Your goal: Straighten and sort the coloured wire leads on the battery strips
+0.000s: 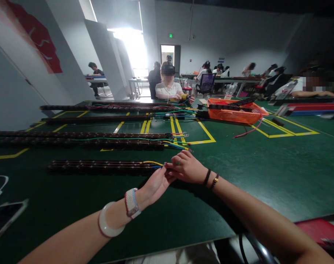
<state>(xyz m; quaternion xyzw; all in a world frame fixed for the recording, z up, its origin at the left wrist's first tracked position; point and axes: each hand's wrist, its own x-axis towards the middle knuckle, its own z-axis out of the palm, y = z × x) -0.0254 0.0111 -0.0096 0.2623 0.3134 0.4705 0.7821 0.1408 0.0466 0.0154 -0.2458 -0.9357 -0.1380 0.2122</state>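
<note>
Near the middle of the green table, my left hand (156, 183) and my right hand (190, 168) meet, fingers touching. A yellow wire (152, 162) and a blue wire (156, 167) run from the right end of a long black strip (101, 166) into my left hand, whose fingers are closed on them. My right hand is closed in a pinch against the left fingertips; what lies between its fingers is hidden. Just beyond, several more black strips (81, 139) lie side by side, with loose coloured wire ends (180, 145) at their right.
An orange basket (233, 115) with black pieces stands at the back right, a red wire (248, 132) trailing from it. Yellow tape lines (201, 142) mark the table (266, 172). A person (168, 88) works opposite. At the left edge lies a dark flat object (6, 218).
</note>
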